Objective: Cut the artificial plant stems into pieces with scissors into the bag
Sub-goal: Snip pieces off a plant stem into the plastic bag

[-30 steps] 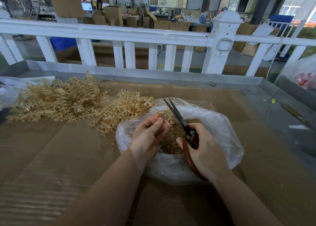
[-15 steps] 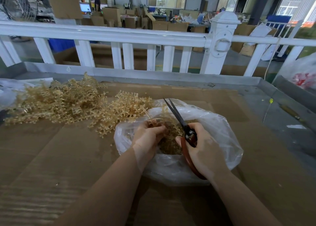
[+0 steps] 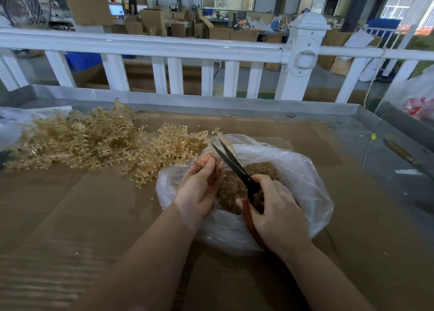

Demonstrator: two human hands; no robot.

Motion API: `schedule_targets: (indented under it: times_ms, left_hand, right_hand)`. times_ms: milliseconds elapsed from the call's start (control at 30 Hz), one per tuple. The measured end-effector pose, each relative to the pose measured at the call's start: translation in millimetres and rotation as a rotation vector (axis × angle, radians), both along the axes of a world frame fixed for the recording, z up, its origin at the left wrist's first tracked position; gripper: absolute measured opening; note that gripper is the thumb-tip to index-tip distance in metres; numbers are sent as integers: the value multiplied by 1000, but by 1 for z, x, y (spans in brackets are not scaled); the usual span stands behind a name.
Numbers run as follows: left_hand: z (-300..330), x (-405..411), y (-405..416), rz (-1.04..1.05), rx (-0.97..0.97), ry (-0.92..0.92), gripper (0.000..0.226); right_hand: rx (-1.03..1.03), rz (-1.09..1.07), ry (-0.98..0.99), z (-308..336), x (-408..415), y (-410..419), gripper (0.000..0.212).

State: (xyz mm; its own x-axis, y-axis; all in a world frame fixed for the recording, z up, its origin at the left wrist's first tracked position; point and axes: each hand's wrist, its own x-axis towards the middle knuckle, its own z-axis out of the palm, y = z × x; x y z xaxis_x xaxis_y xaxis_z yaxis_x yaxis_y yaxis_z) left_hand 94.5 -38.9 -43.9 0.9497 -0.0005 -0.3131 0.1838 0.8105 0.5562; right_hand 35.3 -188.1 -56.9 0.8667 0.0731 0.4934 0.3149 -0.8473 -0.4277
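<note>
Since a moment ago the left hand (image 3: 199, 188) has lifted a thin beige plastic stem (image 3: 209, 143) above the clear plastic bag (image 3: 303, 179), pinching it; the right hand (image 3: 277, 214) grips red-handled black scissors (image 3: 234, 167), blades opened around it at 12 o'clock. A cut looks imminent. Lower handle hidden.

My left hand (image 3: 199, 188) has lifted out of the bag (image 3: 305, 169) mouth and now pinches a fresh stem (image 3: 209, 141) upright above the bag's rim, and I have swung the scissors (image 3: 234, 165) blades against it.
</note>
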Motion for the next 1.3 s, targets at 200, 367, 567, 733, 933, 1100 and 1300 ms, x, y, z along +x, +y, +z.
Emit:
schedule_targets:
  times_ms: [200, 367, 567, 733, 933, 1100, 1300]
  left_hand:
    - [-1, -2, 1, -16, 0, -24, 6]
    - [1, -1, -1, 4, 6, 1, 10]
    - [3, -2, -3, 43, 34, 41, 12]
    - [2, -2, -2, 43, 68, 43, 10]
    - [3, -2, -2, 31, 50, 14, 16]
    - [1, -3, -1, -4, 66, -14, 18]
    - [-1, -3, 1, -50, 81, -42, 22]
  right_hand:
    - [66, 25, 71, 9, 5, -2, 39]
    - [249, 86, 87, 25, 6, -6, 23]
    - [20, 156, 42, 24, 0, -6, 33]
    - [-173, 101, 65, 15, 0, -11, 36]
    - [-213, 95, 67, 11, 1, -11, 37]
    - [-210, 97, 47, 9, 2, -10, 38]
    - [-208, 97, 37, 9, 6, -8, 37]
